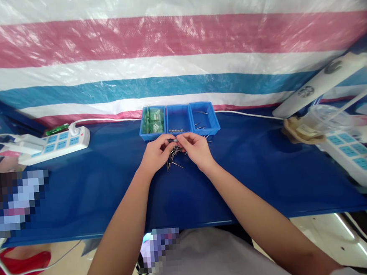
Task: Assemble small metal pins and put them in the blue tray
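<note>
Both hands pinching: left hand (pixel 155 153) and right hand (pixel 197 148) meet fingertip to fingertip on a small metal part (pixel 175 139), just in front of the middle bin (pixel 178 116). Shape too small to tell.

Main risk, my read: drop. Part is tiny, grip is tips only; a slip puts it in the loose slender metal pieces (pixel 171 157) on the worktop (pixel 111 188) right below, hard to pick out again.

Second: mixing. Round metal pieces (pixel 176 131) sit at the middle bin's near wall, close to the fingers; a knock could flick one out, or a dropped part could land among them.

Also: wrists low beside the pile, so a careless sweep could scatter it.
</note>
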A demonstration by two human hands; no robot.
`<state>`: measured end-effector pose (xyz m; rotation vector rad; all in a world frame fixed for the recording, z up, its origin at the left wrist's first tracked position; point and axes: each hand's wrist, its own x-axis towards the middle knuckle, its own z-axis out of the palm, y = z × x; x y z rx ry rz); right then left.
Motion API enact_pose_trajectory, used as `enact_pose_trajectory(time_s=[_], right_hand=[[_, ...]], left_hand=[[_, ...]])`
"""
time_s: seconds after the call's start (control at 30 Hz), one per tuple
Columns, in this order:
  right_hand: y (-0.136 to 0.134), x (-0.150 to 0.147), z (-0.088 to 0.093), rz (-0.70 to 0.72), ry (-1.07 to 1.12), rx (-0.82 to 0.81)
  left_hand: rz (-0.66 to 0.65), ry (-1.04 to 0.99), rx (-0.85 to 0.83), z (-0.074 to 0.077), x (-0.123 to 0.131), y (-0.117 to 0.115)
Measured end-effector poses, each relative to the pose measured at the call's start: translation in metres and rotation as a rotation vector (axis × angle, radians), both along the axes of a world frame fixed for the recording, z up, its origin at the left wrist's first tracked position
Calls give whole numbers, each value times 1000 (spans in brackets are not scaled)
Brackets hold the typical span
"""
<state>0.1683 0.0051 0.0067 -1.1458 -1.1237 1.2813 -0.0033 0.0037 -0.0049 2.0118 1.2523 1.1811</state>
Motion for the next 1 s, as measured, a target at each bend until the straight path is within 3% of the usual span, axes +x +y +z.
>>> enact_pose_trajectory(time_s=[0.27, 0.53, 0.83, 1.0], right_hand=[[-1, -2, -4, 20, -27, 80], [0, 0, -2, -6, -22, 34], [-2, -3, -5, 25, -27, 122], [0, -2, -3, 0, -5, 63]], left_hand=[[24, 32, -65, -3, -3, 1], [23, -7, 7, -1, 1, 0], [51, 47, -13, -2, -3, 2], [44, 5, 12, 0, -1, 0]])
